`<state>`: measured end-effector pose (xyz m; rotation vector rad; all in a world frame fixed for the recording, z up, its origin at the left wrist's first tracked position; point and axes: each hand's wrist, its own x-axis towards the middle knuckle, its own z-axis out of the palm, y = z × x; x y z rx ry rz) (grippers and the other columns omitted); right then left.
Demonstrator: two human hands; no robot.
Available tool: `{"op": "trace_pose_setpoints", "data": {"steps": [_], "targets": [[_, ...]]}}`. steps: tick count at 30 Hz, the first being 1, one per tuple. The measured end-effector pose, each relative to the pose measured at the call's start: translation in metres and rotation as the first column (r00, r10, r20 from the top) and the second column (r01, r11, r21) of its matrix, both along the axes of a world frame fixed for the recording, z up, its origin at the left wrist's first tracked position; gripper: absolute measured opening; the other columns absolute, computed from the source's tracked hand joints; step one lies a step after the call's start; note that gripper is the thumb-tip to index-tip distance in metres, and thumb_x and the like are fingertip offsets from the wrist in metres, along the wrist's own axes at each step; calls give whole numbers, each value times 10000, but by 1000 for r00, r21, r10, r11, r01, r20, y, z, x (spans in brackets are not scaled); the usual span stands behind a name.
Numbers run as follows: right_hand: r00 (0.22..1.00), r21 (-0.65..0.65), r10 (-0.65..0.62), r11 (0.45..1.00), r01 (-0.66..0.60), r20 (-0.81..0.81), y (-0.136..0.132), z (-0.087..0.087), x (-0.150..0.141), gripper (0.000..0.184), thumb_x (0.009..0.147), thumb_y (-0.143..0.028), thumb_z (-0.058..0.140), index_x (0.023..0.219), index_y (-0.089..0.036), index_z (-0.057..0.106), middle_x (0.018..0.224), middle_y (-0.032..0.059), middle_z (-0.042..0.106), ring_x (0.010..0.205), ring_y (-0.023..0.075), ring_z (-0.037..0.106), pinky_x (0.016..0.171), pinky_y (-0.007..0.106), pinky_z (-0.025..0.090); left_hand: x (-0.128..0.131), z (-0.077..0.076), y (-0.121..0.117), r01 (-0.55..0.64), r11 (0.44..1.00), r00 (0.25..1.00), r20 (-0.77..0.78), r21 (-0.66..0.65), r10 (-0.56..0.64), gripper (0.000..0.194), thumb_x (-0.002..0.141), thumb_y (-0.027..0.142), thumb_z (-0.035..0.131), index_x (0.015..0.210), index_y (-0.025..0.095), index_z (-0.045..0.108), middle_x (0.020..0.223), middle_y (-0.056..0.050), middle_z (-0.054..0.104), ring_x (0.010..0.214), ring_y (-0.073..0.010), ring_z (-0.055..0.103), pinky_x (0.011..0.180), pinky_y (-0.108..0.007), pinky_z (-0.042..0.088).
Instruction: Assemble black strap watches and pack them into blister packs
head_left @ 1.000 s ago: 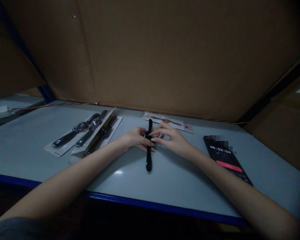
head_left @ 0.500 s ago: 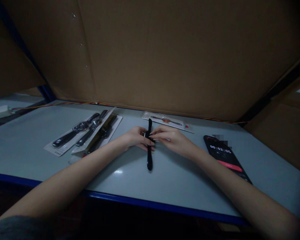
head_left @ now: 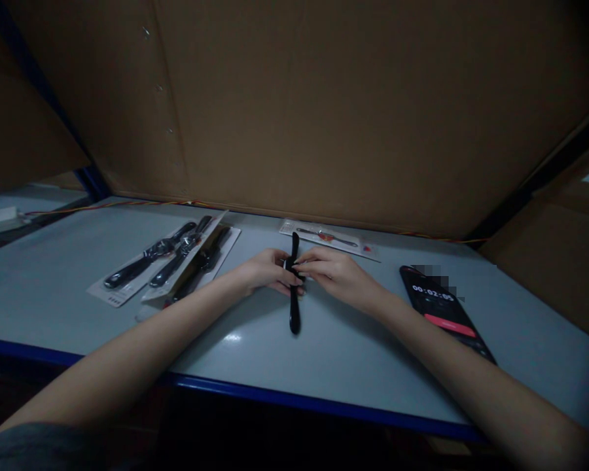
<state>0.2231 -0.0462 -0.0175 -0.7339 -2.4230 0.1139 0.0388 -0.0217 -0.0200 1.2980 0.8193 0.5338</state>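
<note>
A black two-handled spokeshave [head_left: 295, 315] is held upright in the picture, one handle pointing away from me and the other toward me. My left hand [head_left: 271, 269] wraps its middle from the left, the thumb lying across it. From the right, my right hand [head_left: 331, 269] pinches at the middle of the tool with its fingertips. Whatever small part lies under those fingertips is hidden. Beyond the hands lies a carded pack [head_left: 331, 239] with a picture of the same kind of tool.
Several packaged spokeshaves [head_left: 150, 255] overlap on the left of the grey table [head_left: 255, 353]. A phone [head_left: 442, 307] showing a timer lies at the right. A cardboard wall [head_left: 314, 118] stands behind, with thin wires [head_left: 127, 203] along its foot. The blue table edge [head_left: 275, 394] runs in front.
</note>
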Motion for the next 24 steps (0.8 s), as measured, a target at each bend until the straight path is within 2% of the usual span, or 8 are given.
{"op": "trace_pose_setpoints", "data": {"steps": [3, 9, 14, 19, 24], "targets": [[998, -28, 17, 999, -18, -57, -1, -2, -2, 280, 850, -75, 431, 929, -187, 675, 979, 83, 640, 921, 161, 595, 792, 332, 491, 0, -1, 0, -5, 1000, 1000, 10, -1, 5, 393, 579, 73, 721, 922, 71, 529, 777, -103, 674, 663, -193, 677, 668, -333, 546], [985, -86, -49, 996, 35, -167, 0, -2, -3, 240, 829, -98, 492, 934, -207, 679, 938, 69, 660, 882, 165, 616, 787, 345, 494, 1, 1, -2, -40, 999, 998, 50, -35, 42, 410, 554, 62, 737, 894, 83, 509, 786, -99, 663, 660, -208, 678, 688, -394, 551], [990, -93, -28, 996, 15, -141, -2, 2, -3, 182, 815, -118, 527, 868, -206, 677, 917, 57, 651, 871, 159, 606, 778, 327, 483, 3, 2, -5, -65, 997, 998, 14, -33, 66, 444, 534, 75, 753, 899, 90, 501, 752, -88, 664, 652, -215, 679, 665, -369, 557], [986, -121, -105, 989, 89, -132, -2, 3, -4, 101, 804, -165, 573, 827, -187, 670, 828, 47, 629, 784, 154, 589, 713, 300, 463, 5, 3, -7, -77, 997, 997, -10, -24, 77, 405, 552, 61, 719, 894, 90, 504, 711, -83, 666, 626, -206, 675, 621, -334, 549], [986, -71, -105, 993, 97, -131, 2, -2, -5, 104, 817, -192, 561, 804, -190, 663, 790, 37, 600, 748, 148, 568, 684, 287, 447, 6, 4, -8, -94, 995, 995, -30, -14, 94, 366, 564, 56, 700, 870, 93, 503, 708, -85, 668, 603, -197, 670, 605, -327, 540]]}}
